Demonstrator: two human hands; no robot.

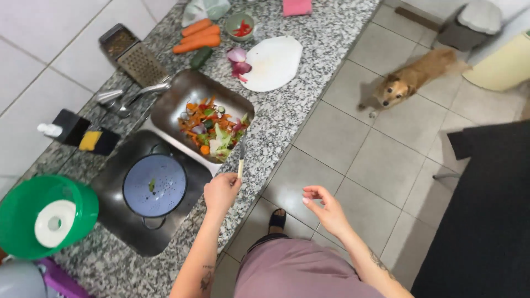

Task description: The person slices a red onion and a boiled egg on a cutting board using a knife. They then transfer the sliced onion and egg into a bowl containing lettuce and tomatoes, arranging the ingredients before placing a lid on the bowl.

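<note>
Nearest the body, the right hand (329, 208) hangs over the floor tiles past the counter edge, palm half open, fingers loosely curled, holding nothing. The left hand (221, 191) is over the counter (309, 83) at its front edge, closed around the pale handle of a knife (242, 157). The knife's long axis runs almost straight away from the body, handle low in the fist, blade pointing up and away, its tip reaching the near rim of the tray (182, 94). So the tray lies directly ahead of the left hand and a little to its left, and the left hand is clearly the nearer of the two; the right hand is well apart from it, off to the side. The tray is a metal one, set at a slant over the sink, and holds a heap of vegetable scraps (212, 129), orange, green and purple, gathered toward the corner nearest the knife. Just left of the left hand, down in the sink, sits a blue colander (154, 185) with one green scrap in it. Beyond the tray lie a white cutting board (273, 62) with red onion pieces (238, 62) at its edge, then carrots (197, 36), a grater (135, 55) and a small green bowl (240, 25). A brown dog (417, 77) stands on the floor to the far right.
</note>
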